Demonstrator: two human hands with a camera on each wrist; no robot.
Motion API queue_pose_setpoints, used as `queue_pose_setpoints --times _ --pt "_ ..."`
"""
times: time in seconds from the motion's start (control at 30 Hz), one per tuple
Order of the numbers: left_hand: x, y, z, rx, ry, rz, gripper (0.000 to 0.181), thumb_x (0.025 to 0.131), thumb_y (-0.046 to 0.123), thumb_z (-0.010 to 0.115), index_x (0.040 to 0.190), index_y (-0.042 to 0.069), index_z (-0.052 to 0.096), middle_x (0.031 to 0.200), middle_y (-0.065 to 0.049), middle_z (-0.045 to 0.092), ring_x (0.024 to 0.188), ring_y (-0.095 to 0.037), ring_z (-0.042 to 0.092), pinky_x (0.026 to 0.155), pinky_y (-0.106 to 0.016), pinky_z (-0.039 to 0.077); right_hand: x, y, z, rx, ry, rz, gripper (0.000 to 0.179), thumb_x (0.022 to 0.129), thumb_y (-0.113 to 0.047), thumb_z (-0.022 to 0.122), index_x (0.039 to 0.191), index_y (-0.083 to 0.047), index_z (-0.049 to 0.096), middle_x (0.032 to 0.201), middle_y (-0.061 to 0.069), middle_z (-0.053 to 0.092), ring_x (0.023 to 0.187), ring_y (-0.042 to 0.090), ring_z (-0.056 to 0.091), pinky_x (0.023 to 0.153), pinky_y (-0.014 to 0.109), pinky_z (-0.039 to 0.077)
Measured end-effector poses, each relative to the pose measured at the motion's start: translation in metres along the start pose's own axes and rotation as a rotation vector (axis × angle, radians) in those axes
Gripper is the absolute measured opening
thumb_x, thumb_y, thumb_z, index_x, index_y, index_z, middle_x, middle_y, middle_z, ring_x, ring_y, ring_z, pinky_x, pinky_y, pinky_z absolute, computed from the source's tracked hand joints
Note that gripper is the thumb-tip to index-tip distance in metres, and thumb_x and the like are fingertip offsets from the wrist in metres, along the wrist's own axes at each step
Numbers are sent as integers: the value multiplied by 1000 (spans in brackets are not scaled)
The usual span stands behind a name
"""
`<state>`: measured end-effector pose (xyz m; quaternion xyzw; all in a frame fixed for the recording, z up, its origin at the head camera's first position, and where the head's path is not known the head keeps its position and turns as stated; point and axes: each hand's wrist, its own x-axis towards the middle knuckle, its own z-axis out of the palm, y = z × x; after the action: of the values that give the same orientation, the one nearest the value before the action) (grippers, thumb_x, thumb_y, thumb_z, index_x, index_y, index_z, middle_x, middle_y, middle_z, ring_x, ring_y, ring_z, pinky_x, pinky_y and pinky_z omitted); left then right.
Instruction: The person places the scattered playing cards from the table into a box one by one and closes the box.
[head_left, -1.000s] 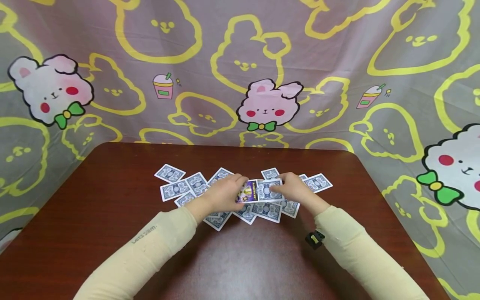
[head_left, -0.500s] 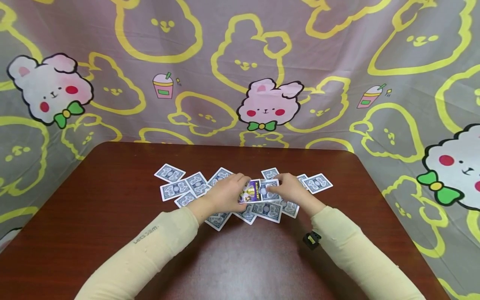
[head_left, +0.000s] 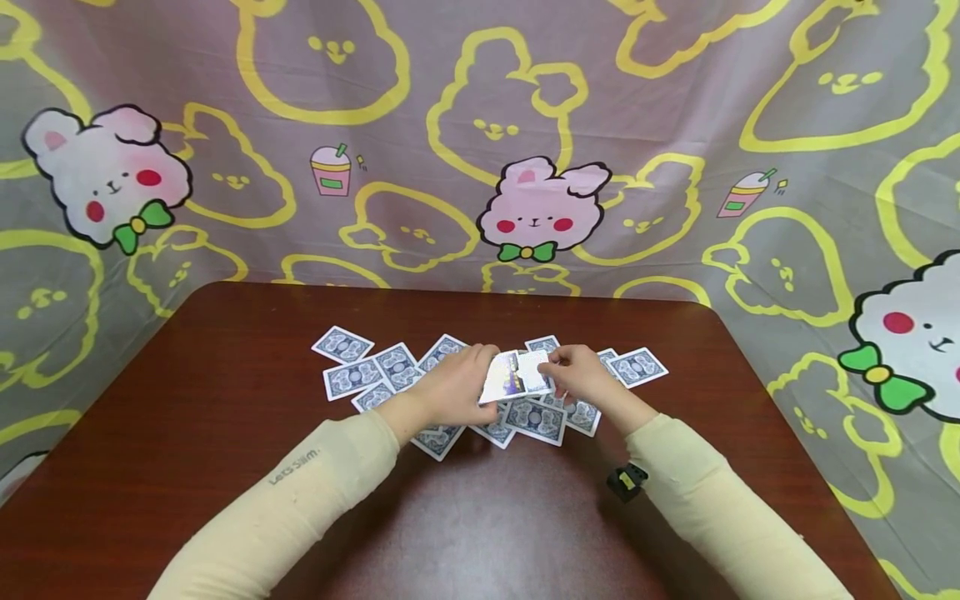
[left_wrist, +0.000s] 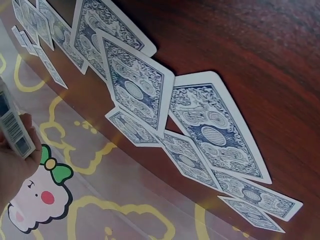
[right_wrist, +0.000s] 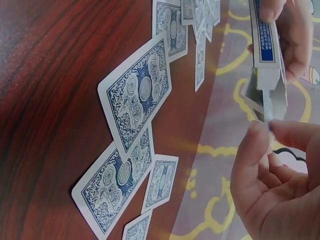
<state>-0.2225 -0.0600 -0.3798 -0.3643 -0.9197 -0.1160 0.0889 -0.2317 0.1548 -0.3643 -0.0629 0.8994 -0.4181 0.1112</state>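
Left hand [head_left: 456,387] grasps a white, rectangular card box with purple-and-yellow print [head_left: 501,375], raised above the reddish-brown table [head_left: 480,508] and the scattered blue-and-white playing cards [head_left: 535,419]. Right hand [head_left: 581,372] pinches a thin, pale, card-like piece [head_left: 534,372] at the box's mouth. Step, as judged: passing that piece through the mouth; inward or outward cannot be told. Next move calls for a steady box and straight travel. Box's long axis runs crosswise, open end toward right hand.
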Motion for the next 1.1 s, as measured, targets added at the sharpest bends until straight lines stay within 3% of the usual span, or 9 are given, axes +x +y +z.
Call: queue_pose_setpoints --times 0.2,0.33,0.5,1.1 --pt "-3 0 3 6 0 5 70 70 39 70 119 -4 44 100 -11 54 89 -22 53 81 -36 48 -1 0 -1 57 -13 20 20 88 -13 60 90 7 58 55 -2 48 49 7 51 49 25 50" --pt "-4 0 3 -11 -28 -33 69 74 43 71 119 -2 44 102 -11 53 90 -22 53 81 -38 48 -3 -2 1 62 -16 28 19 87 -12 61 87 6 58 54 -2 47 46 7 51 49 26 51" --pt "-4 1 1 -46 -5 -56 66 76 42 71 119 -1 45 105 -11 53 94 -24 52 85 -40 46 -3 -5 2 59 -7 39 17 87 -12 61 86 5 58 53 -1 48 46 8 50 48 26 51" --pt "-3 3 3 7 -5 -35 67 78 42 68 125 -1 44 114 -13 53 108 -26 51 97 -43 40 -2 -6 8 75 -24 94 18 87 -16 62 85 0 55 56 0 50 47 8 51 46 24 49"
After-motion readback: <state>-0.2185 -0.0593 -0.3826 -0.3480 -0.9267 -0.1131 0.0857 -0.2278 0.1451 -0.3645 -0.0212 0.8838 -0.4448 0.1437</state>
